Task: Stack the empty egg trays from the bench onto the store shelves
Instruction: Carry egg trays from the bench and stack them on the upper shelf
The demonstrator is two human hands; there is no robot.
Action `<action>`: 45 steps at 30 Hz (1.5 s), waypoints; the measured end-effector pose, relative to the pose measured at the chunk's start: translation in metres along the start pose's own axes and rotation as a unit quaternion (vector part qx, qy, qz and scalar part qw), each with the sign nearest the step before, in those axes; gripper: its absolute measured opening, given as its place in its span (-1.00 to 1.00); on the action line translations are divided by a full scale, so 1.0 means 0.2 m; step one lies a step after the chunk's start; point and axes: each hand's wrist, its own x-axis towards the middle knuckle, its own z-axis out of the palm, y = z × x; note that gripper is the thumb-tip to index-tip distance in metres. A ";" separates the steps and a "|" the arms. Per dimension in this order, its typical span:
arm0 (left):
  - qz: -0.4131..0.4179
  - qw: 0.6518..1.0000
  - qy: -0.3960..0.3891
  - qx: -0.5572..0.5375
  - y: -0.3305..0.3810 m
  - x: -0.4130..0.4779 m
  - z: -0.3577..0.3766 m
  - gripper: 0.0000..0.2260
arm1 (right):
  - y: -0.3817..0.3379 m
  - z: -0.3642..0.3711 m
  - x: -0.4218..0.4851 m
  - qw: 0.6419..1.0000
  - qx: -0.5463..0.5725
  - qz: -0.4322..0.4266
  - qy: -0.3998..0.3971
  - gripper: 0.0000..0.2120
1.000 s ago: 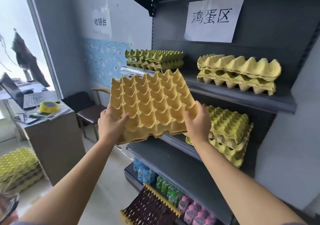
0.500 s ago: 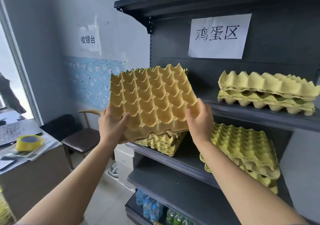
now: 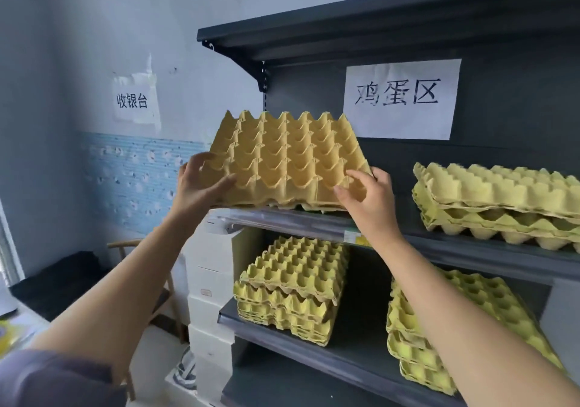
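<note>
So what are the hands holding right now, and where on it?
One egg tray: the left hand grips its near left corner, the right hand its near right corner.

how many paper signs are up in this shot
2. The wall sign is taped up at far left; the shelf sign is on the back panel above the upper shelf. The held egg tray could hide more.

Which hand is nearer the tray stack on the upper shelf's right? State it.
Right. The right hand grips the right front corner of the held tray, just left of that stack; the left hand grips the tray's left edge, farther off.
</note>
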 end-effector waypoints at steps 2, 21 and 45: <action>0.004 0.999 -0.029 -0.014 -0.03 0.10 -0.01 -0.47 | 0.01 0.03 0.09 1.000 0.002 -0.006 0.026 -0.59; -0.014 0.998 -0.040 -0.056 -0.53 1.03 0.14 -0.36 | 0.10 0.66 0.67 0.984 -0.129 0.030 0.118 -0.41; 0.101 0.980 -0.088 0.149 -0.58 0.97 0.26 -0.67 | 0.13 0.70 0.56 0.936 -0.339 0.050 0.077 -0.52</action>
